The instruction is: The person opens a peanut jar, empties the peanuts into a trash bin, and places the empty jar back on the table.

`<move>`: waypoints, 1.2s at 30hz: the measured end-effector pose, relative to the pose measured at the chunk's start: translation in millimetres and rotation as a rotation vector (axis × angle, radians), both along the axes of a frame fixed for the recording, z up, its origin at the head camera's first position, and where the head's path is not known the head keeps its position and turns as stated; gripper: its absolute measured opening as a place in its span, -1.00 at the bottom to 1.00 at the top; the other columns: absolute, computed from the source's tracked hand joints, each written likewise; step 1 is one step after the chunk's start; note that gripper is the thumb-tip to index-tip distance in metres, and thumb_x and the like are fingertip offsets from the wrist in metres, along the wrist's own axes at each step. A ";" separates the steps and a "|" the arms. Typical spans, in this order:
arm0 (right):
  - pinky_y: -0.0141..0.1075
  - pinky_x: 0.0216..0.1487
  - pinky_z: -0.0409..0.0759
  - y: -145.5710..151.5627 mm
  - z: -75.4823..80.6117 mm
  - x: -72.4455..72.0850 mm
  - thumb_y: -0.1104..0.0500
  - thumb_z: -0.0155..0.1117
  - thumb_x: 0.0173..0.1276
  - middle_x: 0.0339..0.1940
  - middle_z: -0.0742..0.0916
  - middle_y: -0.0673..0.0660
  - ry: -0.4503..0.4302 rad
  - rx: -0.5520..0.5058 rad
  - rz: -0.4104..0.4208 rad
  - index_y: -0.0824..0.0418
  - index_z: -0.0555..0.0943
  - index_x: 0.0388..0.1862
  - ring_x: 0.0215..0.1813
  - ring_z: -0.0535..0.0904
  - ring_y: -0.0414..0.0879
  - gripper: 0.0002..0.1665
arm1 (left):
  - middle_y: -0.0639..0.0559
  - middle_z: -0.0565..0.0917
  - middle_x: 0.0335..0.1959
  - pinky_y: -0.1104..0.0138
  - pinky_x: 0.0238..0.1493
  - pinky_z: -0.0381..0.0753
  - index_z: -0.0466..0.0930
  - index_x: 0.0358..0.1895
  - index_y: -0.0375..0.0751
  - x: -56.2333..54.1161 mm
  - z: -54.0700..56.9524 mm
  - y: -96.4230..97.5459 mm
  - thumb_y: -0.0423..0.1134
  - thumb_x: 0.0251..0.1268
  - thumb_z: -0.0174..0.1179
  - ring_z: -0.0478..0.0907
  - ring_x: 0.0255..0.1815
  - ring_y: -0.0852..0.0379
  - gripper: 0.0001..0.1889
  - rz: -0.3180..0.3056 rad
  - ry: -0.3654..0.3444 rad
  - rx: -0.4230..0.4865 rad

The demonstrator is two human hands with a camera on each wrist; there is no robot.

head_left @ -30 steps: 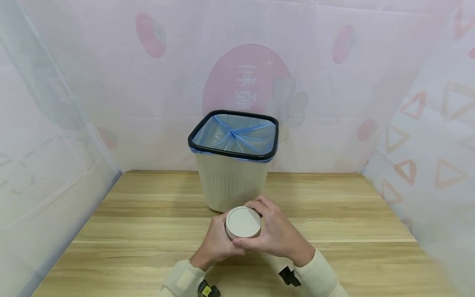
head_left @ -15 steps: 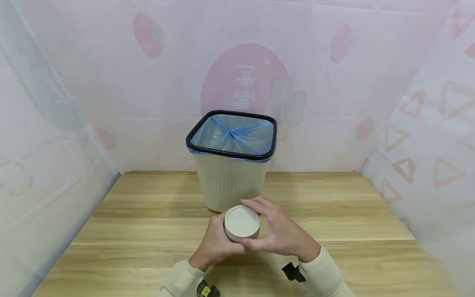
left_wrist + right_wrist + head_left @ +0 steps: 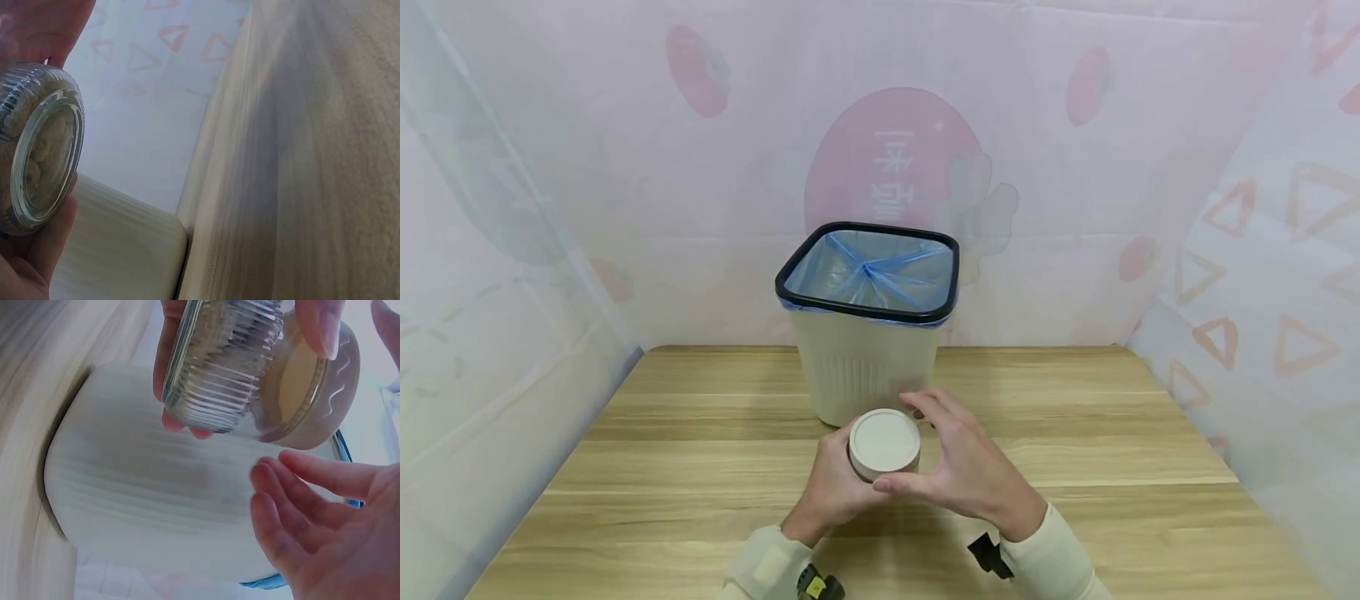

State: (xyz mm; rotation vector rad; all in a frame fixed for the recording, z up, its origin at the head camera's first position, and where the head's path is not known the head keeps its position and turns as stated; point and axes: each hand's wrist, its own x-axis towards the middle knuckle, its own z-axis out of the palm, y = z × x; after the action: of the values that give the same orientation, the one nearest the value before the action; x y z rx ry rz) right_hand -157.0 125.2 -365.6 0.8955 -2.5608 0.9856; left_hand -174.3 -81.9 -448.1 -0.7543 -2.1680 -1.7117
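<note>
A glass jar with a pale screw lid [image 3: 885,443] is held over the near part of the table. My left hand [image 3: 835,479] grips the jar's body from the left. Fingers of my right hand [image 3: 966,467] stand spread and slightly bent around the lid's right side, with a gap at the fingertips; the thumb is right at its near edge. Ribbed clear sides of the jar [image 3: 222,369] and a wavy line on the lid [image 3: 337,387] show in the right wrist view. Through the jar's base [image 3: 53,156], the left wrist view shows brownish, rounded contents.
Just beyond the hands stands a cream waste bin [image 3: 865,367] with a black rim [image 3: 868,312] and a blue liner bag [image 3: 868,271]. The wooden table [image 3: 700,467] has printed pale sheets [image 3: 1037,275] around its back and sides.
My right fingers have come away from the lid's far and right edges, leaving a gap. The jar has shifted slightly left and away. My left hand keeps its grip.
</note>
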 end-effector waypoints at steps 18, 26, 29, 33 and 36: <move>-0.26 0.08 0.67 -5.4 -4.0 0.2 -0.31 0.72 0.01 0.00 0.62 -0.14 0.037 -0.063 0.019 0.07 0.66 0.21 0.02 0.56 -0.28 -0.13 | -0.06 0.82 0.00 0.25 0.06 0.76 0.65 0.19 -0.22 3.0 3.9 1.3 -0.22 -0.14 0.64 0.76 -0.01 0.16 -0.31 -0.011 -0.008 -0.012; -0.22 0.16 0.70 -1.6 -1.4 -1.3 -0.24 0.72 0.05 0.13 0.66 -0.09 0.024 -0.060 0.069 0.16 0.62 0.33 0.12 0.62 -0.23 -0.07 | -0.05 0.81 -0.01 0.27 0.06 0.75 0.66 0.18 -0.21 3.8 4.2 1.6 -0.26 -0.19 0.65 0.74 -0.02 0.18 -0.30 -0.007 -0.020 -0.003; -0.22 0.16 0.70 0.3 -0.8 -2.7 -0.19 0.74 0.06 0.17 0.69 -0.07 0.030 -0.065 0.094 0.18 0.61 0.35 0.13 0.64 -0.22 -0.06 | -0.04 0.81 -0.01 0.28 0.05 0.75 0.66 0.18 -0.20 3.8 4.4 2.0 -0.27 -0.20 0.64 0.74 -0.03 0.17 -0.31 -0.010 -0.026 0.001; -0.16 0.20 0.71 2.6 -1.1 -5.2 -0.12 0.74 0.07 0.21 0.71 -0.06 0.028 -0.073 0.127 0.16 0.60 0.37 0.20 0.65 -0.21 -0.09 | -0.04 0.82 -0.01 0.28 0.05 0.75 0.66 0.18 -0.18 4.2 5.2 2.2 -0.28 -0.21 0.63 0.75 -0.03 0.18 -0.30 -0.007 -0.026 0.004; -0.14 0.23 0.71 3.7 -1.5 -6.3 -0.08 0.72 0.10 0.23 0.72 -0.04 0.029 -0.078 0.155 0.14 0.58 0.39 0.23 0.66 -0.20 -0.10 | -0.03 0.82 0.00 0.28 0.06 0.74 0.66 0.19 -0.17 4.5 5.3 2.0 -0.30 -0.21 0.64 0.75 -0.02 0.18 -0.29 -0.003 -0.028 0.005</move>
State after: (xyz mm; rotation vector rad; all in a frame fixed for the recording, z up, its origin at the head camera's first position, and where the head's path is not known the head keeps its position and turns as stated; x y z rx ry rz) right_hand -163.3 128.9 -367.1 1.0914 -2.4406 1.0984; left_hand -169.9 -79.9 -442.8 -0.7370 -2.1812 -1.7386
